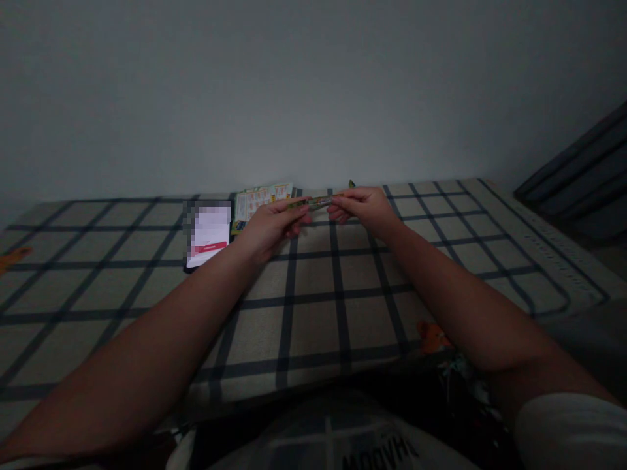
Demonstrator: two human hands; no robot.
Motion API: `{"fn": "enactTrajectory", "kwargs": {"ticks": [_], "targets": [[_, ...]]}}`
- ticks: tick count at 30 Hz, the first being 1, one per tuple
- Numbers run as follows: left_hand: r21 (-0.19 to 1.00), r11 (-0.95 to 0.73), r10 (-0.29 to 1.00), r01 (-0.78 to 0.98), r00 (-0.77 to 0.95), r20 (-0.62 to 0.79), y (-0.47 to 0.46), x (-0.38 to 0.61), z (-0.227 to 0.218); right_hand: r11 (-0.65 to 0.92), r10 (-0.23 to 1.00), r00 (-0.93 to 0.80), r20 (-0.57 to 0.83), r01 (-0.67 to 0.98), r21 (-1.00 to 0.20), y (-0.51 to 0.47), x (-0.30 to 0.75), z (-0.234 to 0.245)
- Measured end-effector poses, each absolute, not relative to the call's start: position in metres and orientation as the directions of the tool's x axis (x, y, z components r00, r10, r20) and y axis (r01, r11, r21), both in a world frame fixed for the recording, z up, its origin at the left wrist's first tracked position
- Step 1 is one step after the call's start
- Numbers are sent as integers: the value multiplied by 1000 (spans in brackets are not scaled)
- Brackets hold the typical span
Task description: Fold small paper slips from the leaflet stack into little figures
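Note:
Between my two hands is a thin, flat, greenish packet (321,201), seen almost edge-on above the checked cloth. My left hand (275,225) pinches its left end between thumb and fingers. At the other end, my right hand (368,207) grips it in the same way, with the lower fingers curled under. The dim light and the angle hide what is printed on the packet. Just behind my left hand lie printed green-and-white packets or leaflets (259,200), partly covered by that hand.
A lit phone (211,235) lies left of my left forearm, its screen partly blurred. The checked cloth (313,281) covers the table up to a plain wall (313,91). Dark folded fabric (582,173) hangs at the right. Orange figures show on the cloth.

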State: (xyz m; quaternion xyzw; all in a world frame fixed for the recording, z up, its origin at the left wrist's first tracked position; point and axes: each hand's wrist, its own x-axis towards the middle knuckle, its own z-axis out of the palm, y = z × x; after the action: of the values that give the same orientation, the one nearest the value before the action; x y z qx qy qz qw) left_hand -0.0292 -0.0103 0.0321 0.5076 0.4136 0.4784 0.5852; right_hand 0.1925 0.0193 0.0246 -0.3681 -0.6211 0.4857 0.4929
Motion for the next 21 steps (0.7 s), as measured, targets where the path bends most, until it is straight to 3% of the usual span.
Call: {"fn": "enactTrajectory", "kwargs": {"ticks": [5,13,21], "targets": [[975,18,986,-222,166,19,-10,-28,32,273,928,-238,286,-87,-958,18,193,26],[930,-351,933,105,118,339,-6,-38,19,319,903,-277,329,-82,-944,15,198,35],[860,-486,872,155,142,468,-8,-40,26,376,861,-369,351,-5,-927,10,202,42]]}}
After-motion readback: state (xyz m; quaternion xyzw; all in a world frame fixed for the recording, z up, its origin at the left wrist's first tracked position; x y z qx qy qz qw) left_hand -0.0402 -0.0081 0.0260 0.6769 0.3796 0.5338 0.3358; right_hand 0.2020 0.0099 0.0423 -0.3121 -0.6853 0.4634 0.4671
